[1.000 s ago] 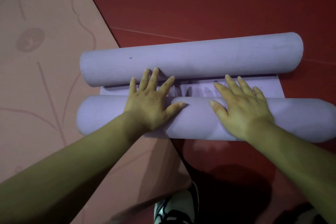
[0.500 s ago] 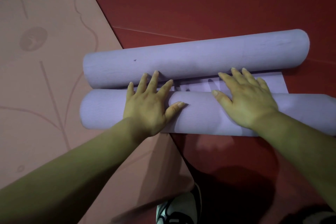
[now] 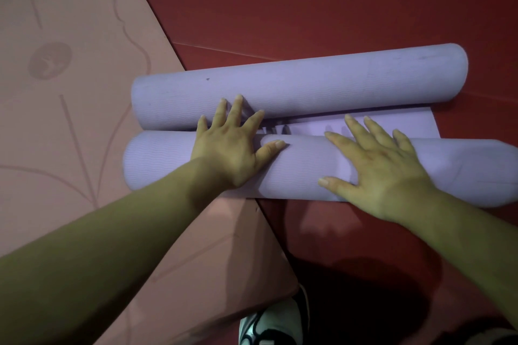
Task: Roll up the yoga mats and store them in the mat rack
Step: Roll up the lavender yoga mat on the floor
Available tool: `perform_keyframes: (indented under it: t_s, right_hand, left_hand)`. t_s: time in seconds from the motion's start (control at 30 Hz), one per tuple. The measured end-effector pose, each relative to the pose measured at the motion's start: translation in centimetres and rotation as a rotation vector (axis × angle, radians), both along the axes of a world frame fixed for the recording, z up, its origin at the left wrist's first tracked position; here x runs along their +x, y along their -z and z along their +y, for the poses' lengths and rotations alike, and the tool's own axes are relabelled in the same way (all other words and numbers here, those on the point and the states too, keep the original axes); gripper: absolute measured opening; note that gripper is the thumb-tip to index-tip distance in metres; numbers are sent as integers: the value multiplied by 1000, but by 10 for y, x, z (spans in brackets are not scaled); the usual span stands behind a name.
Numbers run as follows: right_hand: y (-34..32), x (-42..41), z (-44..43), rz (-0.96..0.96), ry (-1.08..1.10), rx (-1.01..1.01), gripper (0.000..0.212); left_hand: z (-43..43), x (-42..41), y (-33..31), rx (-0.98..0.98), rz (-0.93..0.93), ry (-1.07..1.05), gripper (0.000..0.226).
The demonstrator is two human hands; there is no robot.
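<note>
Pressing flat, spread fingers, a person's left hand [image 3: 228, 150] and right hand [image 3: 381, 168] rest on the near purple mat roll [image 3: 302, 169], just beside the far roll [image 3: 302, 87].

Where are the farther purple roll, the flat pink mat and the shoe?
farther purple roll [image 3: 336, 84]: head view, middle of its curved top.
pink mat [image 3: 70, 126]: head view, bare patterned surface, left.
shoe [image 3: 269, 319]: head view, white toe at bottom edge.
</note>
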State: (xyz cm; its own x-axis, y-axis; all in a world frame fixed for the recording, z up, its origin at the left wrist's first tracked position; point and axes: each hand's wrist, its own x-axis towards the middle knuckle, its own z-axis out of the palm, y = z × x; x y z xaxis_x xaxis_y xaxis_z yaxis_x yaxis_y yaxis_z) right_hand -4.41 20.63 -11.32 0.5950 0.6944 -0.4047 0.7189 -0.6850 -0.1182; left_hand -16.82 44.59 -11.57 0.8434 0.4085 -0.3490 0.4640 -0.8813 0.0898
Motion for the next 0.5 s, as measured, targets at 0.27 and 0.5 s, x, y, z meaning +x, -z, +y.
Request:
perform_keyframes:
  t_s: [0.27,0.5]
  right_hand:
    - [-3,12,6,52,-24,-19,102]
    - [-3,10,5,34,-66,-123,129]
  left_hand:
    - [10,-9,-3,-10,-40,182,109]
    - [16,-13,-3,46,99,342,132]
